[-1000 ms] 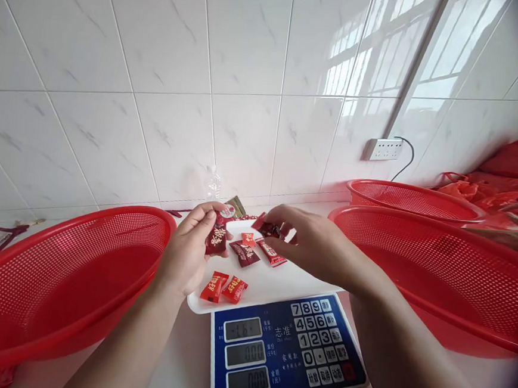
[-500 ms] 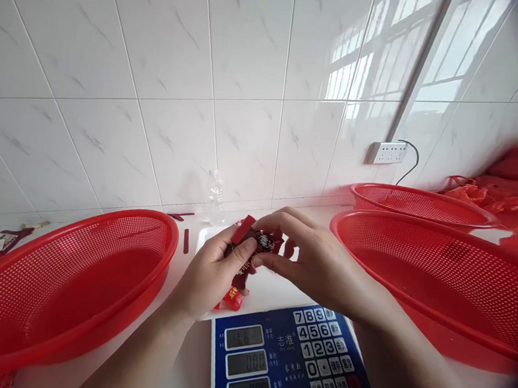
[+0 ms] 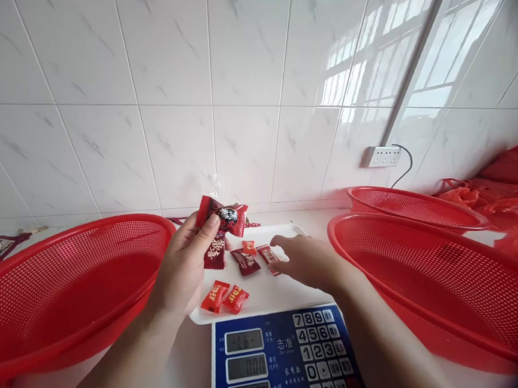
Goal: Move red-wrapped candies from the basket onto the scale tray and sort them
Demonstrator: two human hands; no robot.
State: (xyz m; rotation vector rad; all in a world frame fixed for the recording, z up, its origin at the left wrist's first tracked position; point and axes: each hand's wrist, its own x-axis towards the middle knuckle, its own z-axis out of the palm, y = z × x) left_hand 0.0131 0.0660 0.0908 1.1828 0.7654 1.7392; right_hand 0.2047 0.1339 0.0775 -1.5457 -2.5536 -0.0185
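My left hand [image 3: 186,266] is closed on several wrapped candies, raised above the left side of the white scale tray [image 3: 273,297]. On top is a dark red wrapped candy [image 3: 228,216] with a black label; another dark red packet [image 3: 215,251] hangs below it. Over the tray's right side, my right hand [image 3: 310,261] has thumb and forefinger apart around a red and white packet [image 3: 269,259] lying there; whether they touch it I cannot tell. Beside it lie a dark red packet [image 3: 245,262] and a small orange-red one [image 3: 249,247]. Two bright red candies [image 3: 224,297] sit near the tray's front left.
The blue scale panel [image 3: 288,364] with its keys and displays is in front of the tray. A large red basket [image 3: 166,234] stands at left, two more red baskets [image 3: 341,224] at right. Behind the tray is a clear bottle [image 3: 215,186]. Red bags [image 3: 511,184] lie far right.
My hands, together over the tray before, have parted. The left moved left with the candies; the right moved down and right to the packet on the tray. More candies on the tray now show.
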